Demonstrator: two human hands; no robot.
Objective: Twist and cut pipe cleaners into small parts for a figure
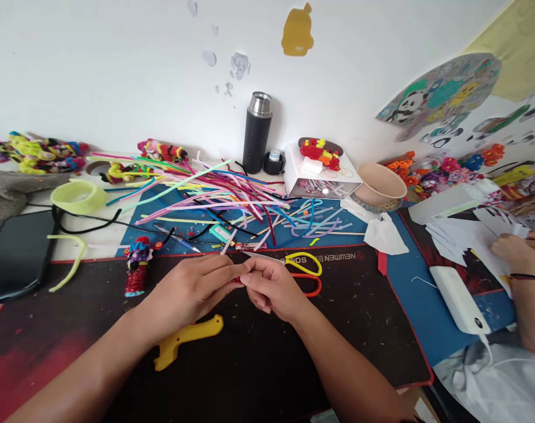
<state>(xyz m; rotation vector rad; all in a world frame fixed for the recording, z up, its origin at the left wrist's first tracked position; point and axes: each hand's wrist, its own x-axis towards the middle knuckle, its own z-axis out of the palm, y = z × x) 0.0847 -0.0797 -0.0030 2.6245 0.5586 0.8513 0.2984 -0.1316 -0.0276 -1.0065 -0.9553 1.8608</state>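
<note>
My left hand (197,286) and my right hand (274,286) meet above the dark desk mat (267,364), fingertips pinched together. Between them shows a bit of red fuzzy pipe cleaner (236,280), mostly covered by my fingers. Just right of my right hand lie scissors (309,264) with one yellow and one red handle loop, their blades partly behind the hand. Left of my left hand is a small pipe-cleaner figure (136,267) with a red body. A yellow plastic tool (188,338) lies below my left wrist, partly hidden.
Loose pipe cleaners (206,194) spread behind my hands. A black thermos (257,132), a white box (323,170) and a beige bowl (380,185) stand along the wall. A phone (18,252) and yellow tape roll (77,195) lie left. At right are a co-worker's hand (517,252) and a power bank (457,298).
</note>
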